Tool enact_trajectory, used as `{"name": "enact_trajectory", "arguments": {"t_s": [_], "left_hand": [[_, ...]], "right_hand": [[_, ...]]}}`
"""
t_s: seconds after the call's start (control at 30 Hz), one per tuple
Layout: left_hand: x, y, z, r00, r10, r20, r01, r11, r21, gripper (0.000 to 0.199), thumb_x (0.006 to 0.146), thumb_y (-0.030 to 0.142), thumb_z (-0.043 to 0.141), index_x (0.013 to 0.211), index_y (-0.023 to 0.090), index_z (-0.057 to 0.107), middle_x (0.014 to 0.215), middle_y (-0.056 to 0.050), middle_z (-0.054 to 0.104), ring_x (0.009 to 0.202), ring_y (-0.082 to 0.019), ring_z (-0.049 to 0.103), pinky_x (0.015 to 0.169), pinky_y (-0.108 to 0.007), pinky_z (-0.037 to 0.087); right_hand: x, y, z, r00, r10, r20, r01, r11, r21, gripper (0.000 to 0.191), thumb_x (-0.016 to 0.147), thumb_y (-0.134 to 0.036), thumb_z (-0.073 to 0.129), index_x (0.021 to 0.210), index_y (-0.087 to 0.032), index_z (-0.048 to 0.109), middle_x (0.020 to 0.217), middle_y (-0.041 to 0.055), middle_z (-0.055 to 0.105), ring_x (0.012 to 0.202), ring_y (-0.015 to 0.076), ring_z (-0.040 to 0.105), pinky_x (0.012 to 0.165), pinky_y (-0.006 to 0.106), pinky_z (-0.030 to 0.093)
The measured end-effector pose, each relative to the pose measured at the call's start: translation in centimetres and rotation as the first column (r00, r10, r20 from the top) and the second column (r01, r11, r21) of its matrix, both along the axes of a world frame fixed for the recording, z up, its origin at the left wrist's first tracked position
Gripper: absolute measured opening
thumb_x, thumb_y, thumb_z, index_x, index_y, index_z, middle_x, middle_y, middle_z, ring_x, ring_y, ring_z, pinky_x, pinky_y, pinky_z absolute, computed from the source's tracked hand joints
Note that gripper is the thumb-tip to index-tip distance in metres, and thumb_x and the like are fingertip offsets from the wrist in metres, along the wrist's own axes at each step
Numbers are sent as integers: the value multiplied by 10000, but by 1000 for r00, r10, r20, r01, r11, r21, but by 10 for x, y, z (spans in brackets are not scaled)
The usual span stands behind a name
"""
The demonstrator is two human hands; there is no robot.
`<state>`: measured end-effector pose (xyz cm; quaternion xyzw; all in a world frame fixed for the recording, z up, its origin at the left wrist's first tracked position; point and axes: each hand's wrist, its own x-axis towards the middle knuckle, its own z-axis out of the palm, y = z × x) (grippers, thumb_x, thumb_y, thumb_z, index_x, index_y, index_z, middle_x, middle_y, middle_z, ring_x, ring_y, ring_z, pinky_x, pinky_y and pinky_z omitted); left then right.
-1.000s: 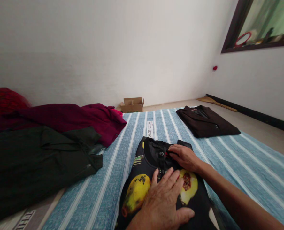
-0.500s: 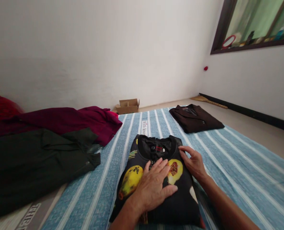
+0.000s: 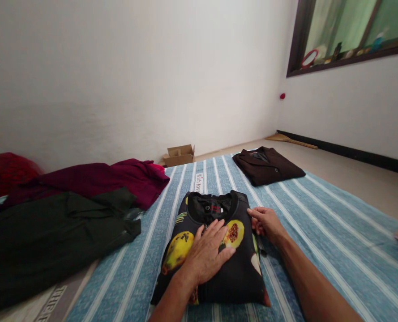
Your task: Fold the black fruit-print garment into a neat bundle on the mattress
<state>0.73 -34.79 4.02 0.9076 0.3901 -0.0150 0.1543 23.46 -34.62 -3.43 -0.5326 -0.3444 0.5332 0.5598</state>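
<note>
A folded black jacket [image 3: 225,273] with a yellow papaya print lies on the striped bed sheet, its ribbed collar pointing away from me. My left hand [image 3: 210,252] rests flat on the front of it, fingers stretched out and apart. At the jacket's right edge, just below the shoulder, my right hand [image 3: 262,220] pinches the fabric between thumb and fingertips; its other fingers are curled and partly hidden. A small dark bit shows beside that edge, too unclear to name.
A folded dark brown garment [image 3: 267,165] lies at the far right of the blue striped sheet [image 3: 319,219]. On the left are a dark green garment [image 3: 51,241] and a maroon one [image 3: 94,179]. Beyond the bed stand a cardboard box [image 3: 179,155] and a broom [image 3: 291,140].
My right hand has shifted from the top of the jacket's shoulder to its side edge. Dark cloth that showed under my right wrist is no longer visible there. My left hand stays flat on the jacket.
</note>
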Motion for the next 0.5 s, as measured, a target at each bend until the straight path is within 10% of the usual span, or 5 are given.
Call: {"name": "enact_trajectory", "arguments": {"t_s": [0.23,0.5], "left_hand": [[19,-7,6,995,101,8,-101,985,143,470,899,418,368,1299,188,459,1425,-101,397,1333,-246,303,1089,-520,143],[46,9,-2,993,69,94,-91,962,259,262,881,245,396,1095,171,530,1201,-105,571,1177,-225,467,1047,-436,245]], "right_hand": [[4,-5,4,964,259,-53,-263,961,-85,355,736,-469,624,605,-161,507,428,38,593,259,97,459,238,158,265],[4,0,-2,970,216,-107,-226,970,-93,257,697,-322,650,600,-183,458,418,-18,559,290,98,496,241,152,289]]}}
